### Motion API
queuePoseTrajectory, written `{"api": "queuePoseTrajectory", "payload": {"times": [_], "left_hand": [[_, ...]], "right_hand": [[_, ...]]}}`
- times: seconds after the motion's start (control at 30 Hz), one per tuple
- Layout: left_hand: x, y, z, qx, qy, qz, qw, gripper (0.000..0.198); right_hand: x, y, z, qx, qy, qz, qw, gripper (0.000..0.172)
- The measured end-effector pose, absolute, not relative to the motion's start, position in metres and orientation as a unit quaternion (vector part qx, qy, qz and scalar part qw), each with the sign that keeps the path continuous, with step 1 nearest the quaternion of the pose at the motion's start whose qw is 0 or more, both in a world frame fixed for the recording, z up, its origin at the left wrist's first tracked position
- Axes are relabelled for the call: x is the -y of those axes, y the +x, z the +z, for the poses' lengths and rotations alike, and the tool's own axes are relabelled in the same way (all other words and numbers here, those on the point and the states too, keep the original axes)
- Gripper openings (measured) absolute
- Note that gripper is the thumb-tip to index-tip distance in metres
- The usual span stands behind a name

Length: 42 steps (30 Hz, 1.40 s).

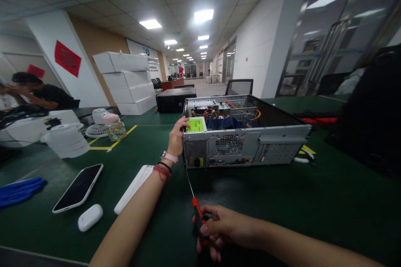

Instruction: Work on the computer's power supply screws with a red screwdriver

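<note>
An opened desktop computer case [247, 150] lies on its side, its rear panel facing me. My left hand [177, 135] grips its left corner, fingers curled over the edge beside the power supply [196, 124] with a yellow-green label. In my right hand [219, 227] is a screwdriver [196, 204] with a red and black handle. Its thin shaft points up and away, and the tip is close to the lower left corner of the rear panel; whether it touches a screw cannot be made out. Wires and a blue part show inside the case.
On the green table [140, 233], a phone [79, 187], a white earbud case [90, 217] and a flat white object [134, 187] lie left. Blue gloves [21, 191], small fans [65, 139] and a bottle [115, 128] are beyond. White boxes [125, 83] stand behind; a person [46, 91] sits far left.
</note>
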<state>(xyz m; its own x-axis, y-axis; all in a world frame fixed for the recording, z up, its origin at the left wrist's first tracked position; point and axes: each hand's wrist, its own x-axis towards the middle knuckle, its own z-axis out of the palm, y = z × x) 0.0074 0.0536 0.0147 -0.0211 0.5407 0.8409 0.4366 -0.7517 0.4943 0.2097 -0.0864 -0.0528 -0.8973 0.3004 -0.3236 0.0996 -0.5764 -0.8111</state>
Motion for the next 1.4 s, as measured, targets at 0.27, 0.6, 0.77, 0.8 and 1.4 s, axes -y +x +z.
{"api": "queuePoseTrajectory", "payload": {"times": [0.27, 0.6, 0.77, 0.8, 1.4], "left_hand": [[-0.055, 0.006, 0.012, -0.333, 0.7, 0.63, 0.05, 0.046], [-0.055, 0.007, 0.013, -0.339, 0.699, 0.628, 0.049, 0.047], [-0.055, 0.006, 0.013, -0.34, 0.701, 0.625, 0.047, 0.047], [-0.055, 0.006, 0.013, -0.343, 0.701, 0.624, 0.045, 0.048], [-0.052, 0.008, 0.016, -0.346, 0.699, 0.625, 0.045, 0.049]], "right_hand": [[0.075, 0.212, -0.055, 0.428, -0.189, 0.882, 0.06, 0.042], [0.072, 0.212, -0.057, 0.423, -0.177, 0.887, 0.062, 0.039], [0.073, 0.211, -0.057, 0.426, -0.175, 0.886, 0.059, 0.039], [0.074, 0.211, -0.057, 0.427, -0.177, 0.885, 0.058, 0.04], [0.074, 0.211, -0.059, 0.436, -0.196, 0.877, 0.055, 0.046]]}}
